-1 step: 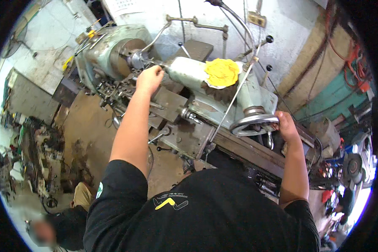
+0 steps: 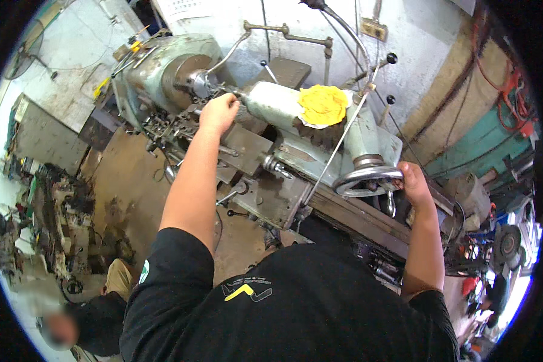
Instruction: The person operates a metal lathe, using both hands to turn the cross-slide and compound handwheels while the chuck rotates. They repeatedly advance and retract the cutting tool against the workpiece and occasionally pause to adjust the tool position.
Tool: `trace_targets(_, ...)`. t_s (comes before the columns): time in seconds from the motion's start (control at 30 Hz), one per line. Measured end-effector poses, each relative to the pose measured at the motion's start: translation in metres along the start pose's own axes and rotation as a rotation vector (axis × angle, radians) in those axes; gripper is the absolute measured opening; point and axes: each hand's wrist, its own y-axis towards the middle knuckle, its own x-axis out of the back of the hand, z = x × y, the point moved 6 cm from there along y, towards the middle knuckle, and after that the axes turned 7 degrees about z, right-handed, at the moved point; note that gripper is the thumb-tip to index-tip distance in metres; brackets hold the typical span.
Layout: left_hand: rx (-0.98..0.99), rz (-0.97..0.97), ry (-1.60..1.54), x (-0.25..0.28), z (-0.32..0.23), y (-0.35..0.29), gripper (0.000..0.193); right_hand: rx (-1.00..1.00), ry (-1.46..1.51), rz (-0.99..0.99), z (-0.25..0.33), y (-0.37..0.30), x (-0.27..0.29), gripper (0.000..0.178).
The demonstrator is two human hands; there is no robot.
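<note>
A green-grey metal lathe stretches across the view before me. My left hand (image 2: 221, 113) is closed beside the tip of the tailstock (image 2: 270, 99), close to the chuck (image 2: 200, 83). Whatever its fingers pinch is hidden by the hand. Farther right, my right hand (image 2: 414, 184) wraps around the rim of the shiny tailstock handwheel (image 2: 351, 183), whose crank handle (image 2: 391, 204) points down. On top of the tailstock lies a crumpled yellow cloth (image 2: 323, 105). Below my left forearm sit the carriage and its tool slide (image 2: 245, 146).
A jointed metal arm (image 2: 283, 30) and a black-knobbed lever (image 2: 391, 58) rise behind the lathe near the wall. Another person (image 2: 96, 323) is at the lower left, near cluttered machine parts (image 2: 63, 241). Red hoses (image 2: 513, 102) hang at right, above a grey motor (image 2: 466, 193).
</note>
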Motion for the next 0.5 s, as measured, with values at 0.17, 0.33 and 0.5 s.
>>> trace_targets(0.17,0.009,-0.021,-0.003,0.004,-0.003,0.005,0.031,0.023,-0.117,0.021,0.029,0.001,-0.003,0.061)
trace_targets(0.33,0.022,-0.024,-0.003,0.005,-0.004,0.003,0.029,0.014,-0.257,0.044,0.054,0.000,-0.007,0.060)
trace_targets(0.5,0.041,-0.009,0.014,0.006,-0.006,0.002,0.030,0.012,-0.262,0.042,0.057,0.000,-0.009,0.061)
